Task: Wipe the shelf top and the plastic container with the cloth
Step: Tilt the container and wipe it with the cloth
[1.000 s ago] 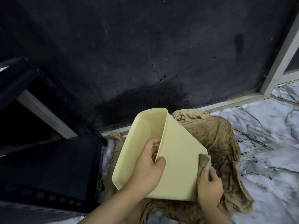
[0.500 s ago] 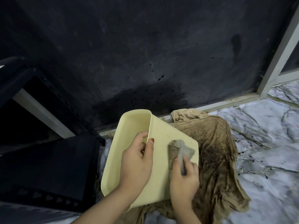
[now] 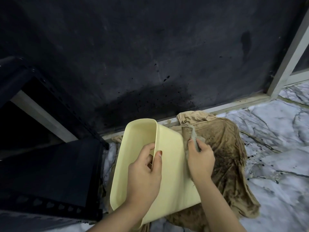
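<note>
A pale yellow plastic container [image 3: 168, 164] is held tilted above the floor, its opening turned to the left. My left hand [image 3: 143, 173] grips its rim, thumb outside and fingers inside. My right hand [image 3: 199, 158] is closed on a small grey-brown cloth [image 3: 189, 133] and presses it against the container's upper right outer edge. The black metal shelf [image 3: 50, 168] stands at the left, its flat dark surface beside the container.
A large stained tan garment [image 3: 234, 156] lies crumpled on the marble floor [image 3: 275, 148] under and to the right of the container. A dark speckled wall [image 3: 150, 56] rises behind. A pale frame [image 3: 287, 59] stands at the right.
My right hand has moved the cloth up the container's outer face, from the lower right corner to the top right edge. The container has tipped slightly.
</note>
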Available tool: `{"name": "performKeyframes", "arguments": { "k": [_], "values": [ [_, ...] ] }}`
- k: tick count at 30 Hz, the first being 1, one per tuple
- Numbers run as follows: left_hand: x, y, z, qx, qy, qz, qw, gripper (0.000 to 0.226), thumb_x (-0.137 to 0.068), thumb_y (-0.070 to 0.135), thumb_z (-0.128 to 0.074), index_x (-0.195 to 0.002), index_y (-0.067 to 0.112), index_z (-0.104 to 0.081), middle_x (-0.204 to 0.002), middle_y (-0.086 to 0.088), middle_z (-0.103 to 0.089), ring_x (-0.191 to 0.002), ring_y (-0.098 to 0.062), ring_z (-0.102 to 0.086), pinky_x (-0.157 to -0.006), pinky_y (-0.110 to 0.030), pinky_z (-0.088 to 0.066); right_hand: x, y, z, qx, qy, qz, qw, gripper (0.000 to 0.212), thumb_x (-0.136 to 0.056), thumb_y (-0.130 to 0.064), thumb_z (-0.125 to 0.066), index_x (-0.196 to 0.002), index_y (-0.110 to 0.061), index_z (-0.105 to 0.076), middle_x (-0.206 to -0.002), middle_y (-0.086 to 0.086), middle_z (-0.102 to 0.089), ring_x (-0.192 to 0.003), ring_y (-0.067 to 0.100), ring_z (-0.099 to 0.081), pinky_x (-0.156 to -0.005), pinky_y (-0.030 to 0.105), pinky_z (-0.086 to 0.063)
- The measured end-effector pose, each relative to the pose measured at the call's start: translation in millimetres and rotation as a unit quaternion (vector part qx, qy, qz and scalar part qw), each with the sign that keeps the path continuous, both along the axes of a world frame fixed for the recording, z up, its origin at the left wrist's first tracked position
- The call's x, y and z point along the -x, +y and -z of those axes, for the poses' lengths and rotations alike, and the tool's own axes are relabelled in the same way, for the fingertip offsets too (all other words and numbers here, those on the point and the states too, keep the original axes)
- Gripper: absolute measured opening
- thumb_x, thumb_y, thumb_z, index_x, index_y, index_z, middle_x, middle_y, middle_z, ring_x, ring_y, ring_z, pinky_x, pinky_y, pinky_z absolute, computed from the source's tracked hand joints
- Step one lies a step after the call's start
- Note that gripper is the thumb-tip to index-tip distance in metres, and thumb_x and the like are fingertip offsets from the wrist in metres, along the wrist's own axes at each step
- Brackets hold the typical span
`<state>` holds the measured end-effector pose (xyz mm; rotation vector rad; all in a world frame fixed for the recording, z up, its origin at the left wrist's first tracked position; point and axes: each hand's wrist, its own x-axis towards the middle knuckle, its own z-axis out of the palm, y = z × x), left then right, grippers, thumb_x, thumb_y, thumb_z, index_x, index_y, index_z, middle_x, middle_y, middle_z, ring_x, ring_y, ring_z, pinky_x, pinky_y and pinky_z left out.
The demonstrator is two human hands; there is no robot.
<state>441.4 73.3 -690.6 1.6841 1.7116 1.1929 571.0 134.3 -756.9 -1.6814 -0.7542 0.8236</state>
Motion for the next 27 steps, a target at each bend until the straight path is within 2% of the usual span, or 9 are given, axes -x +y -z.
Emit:
{"name": "performKeyframes", "arguments": {
  "k": [3, 6, 8, 11, 13, 17, 22, 25, 27],
  "values": [
    [0, 0, 1, 0.006, -0.014, 0.005, 1.0, 0.013, -0.089, 0.03, -0.052, -0.095, 0.038, -0.059, -0.044, 0.006, -0.038, -0.038, -0.006, -0.031, -0.039, -0.016, -0.024, -19, 7, 26, 0.052, 0.028, 0.008, 0.998, 0.038, -0.087, -0.034, -0.054, -0.115, -0.011, -0.063, -0.114, 0.017, -0.06, -0.101, 0.029, -0.056, -0.08, 0.033, -0.038],
    [-1, 0, 1, 0.009, -0.023, 0.009, 1.0, 0.014, -0.088, 0.034, -0.05, -0.096, 0.04, -0.059, -0.045, 0.006, -0.043, -0.04, -0.005, -0.034, -0.04, -0.017, -0.027, -32, 5, 50, 0.073, 0.053, 0.015, 0.996, 0.025, -0.086, -0.036, -0.052, -0.093, -0.016, -0.064, -0.094, 0.011, -0.056, -0.084, 0.023, -0.05, -0.07, 0.032, -0.036],
    [-3, 0, 1, 0.011, -0.024, 0.008, 1.0, 0.013, -0.088, 0.034, -0.05, -0.096, 0.04, -0.059, -0.044, 0.007, -0.044, -0.04, -0.006, -0.034, -0.04, -0.018, -0.027, -37, 1, 60, 0.08, 0.059, 0.038, 0.994, 0.018, -0.087, -0.034, -0.052, -0.09, -0.02, -0.064, -0.085, 0.008, -0.055, -0.078, 0.024, -0.049, -0.063, 0.032, -0.036],
    [-5, 0, 0, 0.01, -0.031, 0.0, 0.999, 0.011, -0.088, 0.033, -0.051, -0.093, 0.039, -0.06, -0.043, 0.008, -0.041, -0.039, -0.006, -0.032, -0.04, -0.017, -0.025, -40, -10, 72, 0.092, 0.065, 0.077, 0.991, 0.028, -0.088, -0.03, -0.053, -0.096, -0.007, -0.067, -0.077, 0.014, -0.059, -0.068, 0.027, -0.048, -0.067, 0.037, -0.04],
    [-4, 2, 0, 0.014, -0.042, -0.01, 0.999, 0.011, -0.087, 0.034, -0.051, -0.091, 0.038, -0.06, -0.043, 0.006, -0.041, -0.04, -0.006, -0.032, -0.04, -0.02, -0.026, -36, -20, 80, 0.101, 0.067, 0.077, 0.99, 0.031, -0.089, -0.031, -0.051, -0.103, -0.008, -0.066, -0.095, 0.021, -0.065, -0.08, 0.034, -0.054, -0.073, 0.04, -0.042],
    [-3, 3, 0, 0.018, -0.047, -0.022, 0.998, 0.01, -0.088, 0.033, -0.052, -0.089, 0.037, -0.061, -0.042, 0.006, -0.04, -0.039, -0.006, -0.031, -0.04, -0.023, -0.026, -19, -46, 92, 0.128, 0.07, 0.106, 0.984, 0.042, -0.09, -0.034, -0.051, -0.124, -0.01, -0.058, -0.122, 0.02, -0.055, -0.113, 0.04, -0.05, -0.095, 0.043, -0.038],
    [-3, 7, 2, 0.019, -0.044, -0.032, 0.998, 0.01, -0.089, 0.03, -0.053, -0.087, 0.036, -0.06, -0.04, 0.009, -0.038, -0.038, -0.006, -0.03, -0.039, -0.019, -0.025, 18, -70, 70, 0.1, 0.067, 0.146, 0.982, 0.038, -0.088, -0.028, -0.055, -0.121, -0.008, -0.061, -0.118, 0.016, -0.054, -0.113, 0.035, -0.05, -0.092, 0.036, -0.036],
    [-2, 9, 0, 0.021, -0.055, -0.038, 0.998, 0.012, -0.09, 0.029, -0.053, -0.085, 0.037, -0.06, -0.039, 0.009, -0.036, -0.038, -0.007, -0.028, -0.038, -0.017, -0.024, 43, -75, 42, 0.033, 0.049, 0.142, 0.988, 0.036, -0.082, -0.028, -0.063, -0.112, -0.011, -0.067, -0.102, 0.008, -0.057, -0.104, 0.03, -0.056, -0.081, 0.03, -0.035],
    [0, 9, 0, 0.022, -0.07, -0.043, 0.996, 0.012, -0.09, 0.031, -0.052, -0.084, 0.038, -0.06, -0.038, 0.009, -0.036, -0.037, -0.006, -0.029, -0.038, -0.018, -0.024, 55, -74, 20, -0.02, 0.032, 0.111, 0.993, 0.04, -0.076, -0.033, -0.061, -0.109, -0.012, -0.069, -0.093, 0.001, -0.056, -0.097, 0.028, -0.059, -0.081, 0.033, -0.041]
  ]
}}
